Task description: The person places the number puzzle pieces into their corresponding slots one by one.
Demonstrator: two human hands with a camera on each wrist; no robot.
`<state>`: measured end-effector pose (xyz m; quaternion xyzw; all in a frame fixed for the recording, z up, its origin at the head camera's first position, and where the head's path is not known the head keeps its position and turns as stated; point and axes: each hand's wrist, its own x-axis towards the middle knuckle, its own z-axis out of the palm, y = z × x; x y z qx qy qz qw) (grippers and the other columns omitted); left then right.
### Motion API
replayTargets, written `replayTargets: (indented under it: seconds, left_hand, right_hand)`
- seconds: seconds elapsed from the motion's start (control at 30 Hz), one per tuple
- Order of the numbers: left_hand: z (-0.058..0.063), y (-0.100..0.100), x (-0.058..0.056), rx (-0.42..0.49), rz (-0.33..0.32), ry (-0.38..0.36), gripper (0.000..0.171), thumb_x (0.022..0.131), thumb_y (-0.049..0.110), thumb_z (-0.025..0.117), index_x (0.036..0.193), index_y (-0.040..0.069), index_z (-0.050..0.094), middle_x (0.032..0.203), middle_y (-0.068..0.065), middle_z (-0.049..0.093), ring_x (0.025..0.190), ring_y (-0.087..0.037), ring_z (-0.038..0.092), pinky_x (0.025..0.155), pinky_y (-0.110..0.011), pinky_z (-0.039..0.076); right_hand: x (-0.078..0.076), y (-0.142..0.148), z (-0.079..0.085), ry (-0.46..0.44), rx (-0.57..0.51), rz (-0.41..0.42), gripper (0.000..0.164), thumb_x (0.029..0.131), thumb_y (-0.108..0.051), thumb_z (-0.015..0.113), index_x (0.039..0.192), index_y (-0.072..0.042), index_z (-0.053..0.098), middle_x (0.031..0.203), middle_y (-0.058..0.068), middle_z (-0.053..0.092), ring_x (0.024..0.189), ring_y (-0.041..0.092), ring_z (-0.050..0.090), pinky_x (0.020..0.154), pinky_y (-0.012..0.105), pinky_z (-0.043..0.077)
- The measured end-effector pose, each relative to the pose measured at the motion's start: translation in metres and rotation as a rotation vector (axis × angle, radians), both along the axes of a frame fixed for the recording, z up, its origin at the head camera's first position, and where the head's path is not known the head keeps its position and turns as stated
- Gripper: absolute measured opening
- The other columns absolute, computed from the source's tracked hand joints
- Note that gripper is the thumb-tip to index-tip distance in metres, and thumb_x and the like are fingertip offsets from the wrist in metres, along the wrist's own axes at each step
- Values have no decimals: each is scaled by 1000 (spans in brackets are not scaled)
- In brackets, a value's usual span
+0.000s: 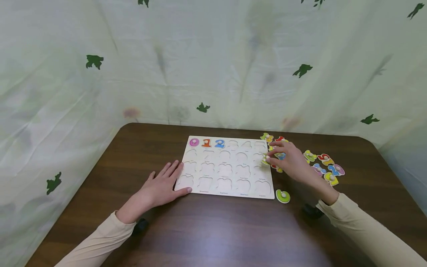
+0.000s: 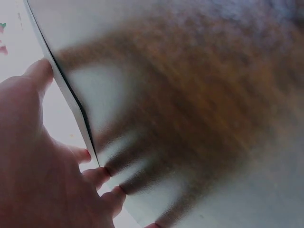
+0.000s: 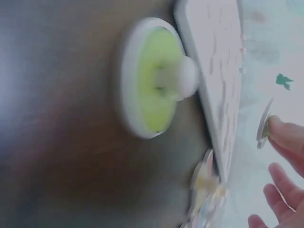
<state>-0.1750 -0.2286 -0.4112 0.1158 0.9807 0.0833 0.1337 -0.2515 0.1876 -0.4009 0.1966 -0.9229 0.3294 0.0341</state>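
A white number puzzle board (image 1: 215,193) lies on the table with rows of recesses. A purple 0 (image 1: 194,142), a red 1 (image 1: 206,143) and a blue 2 (image 1: 219,144) sit in its top row. My left hand (image 1: 162,187) lies spread over the board's left edge, its thumb at the front left corner. At the board's right side my right hand (image 1: 289,159) pinches a yellow-green puzzle piece (image 1: 265,160) by its knob, between thumb and forefinger. The right wrist view shows that piece (image 3: 262,126) edge-on; its number is hidden.
A green knobbed piece (image 1: 283,196) lies off the board's front right corner. Several colourful number pieces, among them an orange and red one (image 1: 325,159), are scattered right of the board, some under the right hand. A pale curtain (image 1: 213,66) hangs behind the table (image 1: 200,230).
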Motion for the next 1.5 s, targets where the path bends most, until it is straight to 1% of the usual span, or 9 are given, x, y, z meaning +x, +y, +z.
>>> replayTargets:
  seconds: [0.07,0.27,0.5,0.7,0.83,0.97,1.23,1.4,1.5]
  left_hand:
    - [0,0,0,-1,2,-1,100,87,75,46,159,12,15,164,-12,11,148,-36,12,107,-71,14]
    - [0,-1,0,-2,9,-6,101,87,75,46,159,12,15,164,-12,11,148,-35,11,107,-71,13]
    - [-1,1,0,0,9,-4,100,87,75,47,159,12,15,164,-12,11,148,-35,12,107,-72,13]
    - [-2,3,0,-7,2,0,99,87,75,47,159,13,15,164,-11,11,148,-35,12,107,-71,14]
    - [-2,3,0,-11,4,-4,100,87,76,46,159,13,15,164,-11,11,148,-35,12,107,-71,14]
    - [-2,2,1,-8,12,-6,100,87,75,47,159,13,16,164,-11,11,148,-34,12,107,-71,14]
    - [-1,4,0,-7,8,6,100,88,75,47,159,13,15,164,-10,10,148,-34,12,107,-70,14]
    - [0,3,1,-9,9,6,100,88,75,46,159,13,16,164,-11,11,148,-34,13,107,-70,14]
    - [0,3,2,-6,7,6,100,88,75,46,159,12,16,164,-11,12,148,-35,13,107,-71,14]
  right_hand:
    - [-10,-10,2,-11,-15,19,12,88,-18,76,95,-9,77,133,16,56,128,37,41,96,56,36]
    - [-40,-40,4,-43,-61,51,12,87,-17,76,92,-6,77,133,16,57,129,35,41,101,52,34]
    - [-73,-70,1,-48,-5,75,12,88,-16,76,93,-6,76,133,16,57,128,36,44,105,49,33]
    - [-92,-87,-8,-51,61,101,11,87,-14,76,93,-5,77,131,17,58,125,36,46,107,45,32]
    - [-95,-98,-10,-59,163,106,11,87,-17,76,93,-8,78,132,14,58,124,35,46,105,46,33]
    - [-95,-107,-10,-66,192,101,11,87,-20,77,94,-11,78,132,13,58,124,35,46,104,48,34]
    - [-94,-100,-10,-99,105,86,13,88,-18,75,98,-10,77,137,16,53,130,35,42,108,48,30]
    - [-92,-85,-4,-85,31,90,17,89,-16,74,103,-5,75,138,18,54,130,36,44,109,46,30]
    - [-88,-73,1,-99,-9,83,20,90,-16,73,107,-5,74,141,16,52,133,35,42,110,48,30]
